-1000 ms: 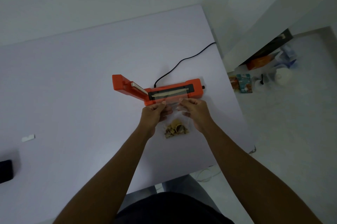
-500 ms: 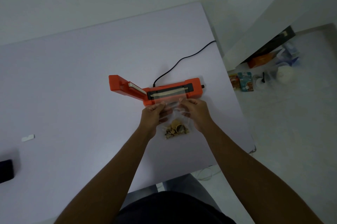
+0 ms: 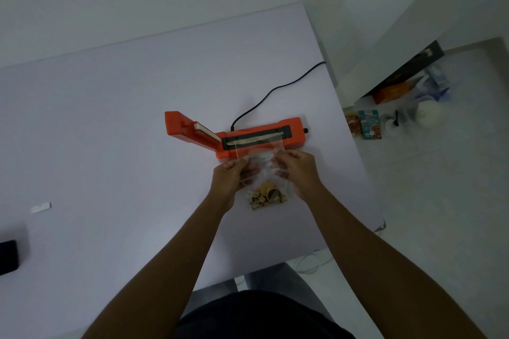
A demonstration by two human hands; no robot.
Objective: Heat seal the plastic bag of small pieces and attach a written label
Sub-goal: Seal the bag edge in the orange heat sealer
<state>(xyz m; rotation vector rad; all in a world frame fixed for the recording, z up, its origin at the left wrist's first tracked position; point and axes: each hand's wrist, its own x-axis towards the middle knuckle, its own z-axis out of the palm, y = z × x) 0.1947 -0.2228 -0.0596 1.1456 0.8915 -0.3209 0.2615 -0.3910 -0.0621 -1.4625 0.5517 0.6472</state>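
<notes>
The plastic bag (image 3: 260, 170) is seen in the head view held over the table (image 3: 110, 145), its open top edge laid across the sealing strip of the orange heat sealer (image 3: 261, 137); the small pieces (image 3: 265, 195) are gathered at its bottom end, nearest the person. The left upper corner is pinched by the left hand (image 3: 231, 180); the right upper corner is pinched by the right hand (image 3: 298, 172). The sealer's lid (image 3: 187, 129) is raised at the left; a black cord (image 3: 275, 93) is run from its back toward the table's far right edge. A small white label (image 3: 41, 207) is seen well to the left; a dark object (image 3: 8, 257) is cut off at the left border.
</notes>
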